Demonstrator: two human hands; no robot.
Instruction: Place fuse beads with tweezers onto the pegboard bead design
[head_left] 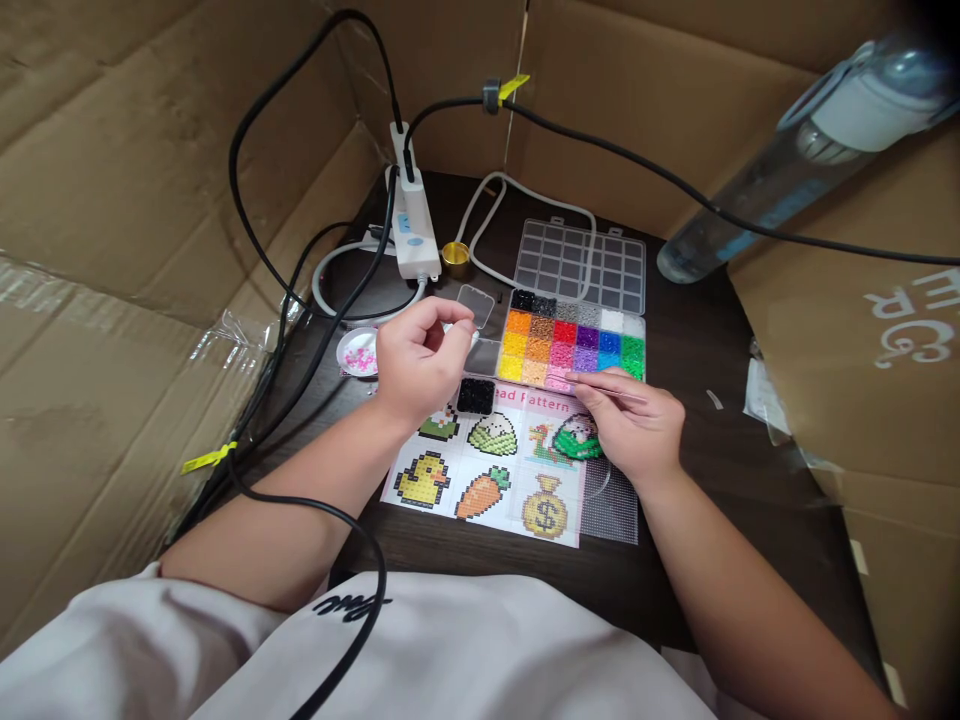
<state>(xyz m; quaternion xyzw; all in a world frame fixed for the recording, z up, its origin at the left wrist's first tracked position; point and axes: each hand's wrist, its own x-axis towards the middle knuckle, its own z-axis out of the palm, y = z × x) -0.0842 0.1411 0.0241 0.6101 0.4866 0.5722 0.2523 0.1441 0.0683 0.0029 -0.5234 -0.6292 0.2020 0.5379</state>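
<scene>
My right hand [634, 425] grips a pair of thin tweezers [611, 387]. Their tips reach over the pink beads [558, 378] in the front row of the bead box [646, 330], whose compartments hold beads sorted by colour. Left of the box, my left hand [421, 358] is raised with thumb and forefinger pinched; what they hold, if anything, is too small to make out. Below its fingers sits a small square case of black beads [476, 396] on the printed bead pattern sheet [450, 480]. Partly behind my right hand lies a green and white bead piece [576, 438].
A round dish of pink and white beads [358, 352] stands beside my left hand. A clear pegboard [619, 515] lies under the sheet's right side. Behind are a gold cup [455, 258], a power strip [415, 235] and a bottle [780, 170]. Black cables [345, 510] loop across; cardboard walls surround the table.
</scene>
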